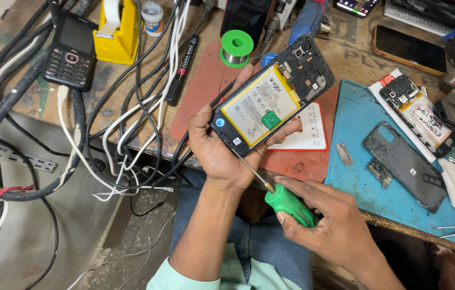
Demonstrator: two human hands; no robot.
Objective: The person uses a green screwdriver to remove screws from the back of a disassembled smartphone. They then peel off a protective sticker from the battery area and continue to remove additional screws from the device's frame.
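Holding an opened black smartphone (273, 94) with its yellow-edged battery exposed, my left hand (217, 147) is cupped round its lower end, above the surface edge. Back cover off: a dark grey plastic one (405, 164) lies on the blue mat (348, 118). Right hand (328, 225) closed on a green-handled screwdriver (290, 205), tip at the phone's bottom edge; frame screws there apparently in progress.

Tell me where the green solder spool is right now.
In the head view, the green solder spool stands at the top centre of the bench on the red mat, just above the opened phone held in the left hand.
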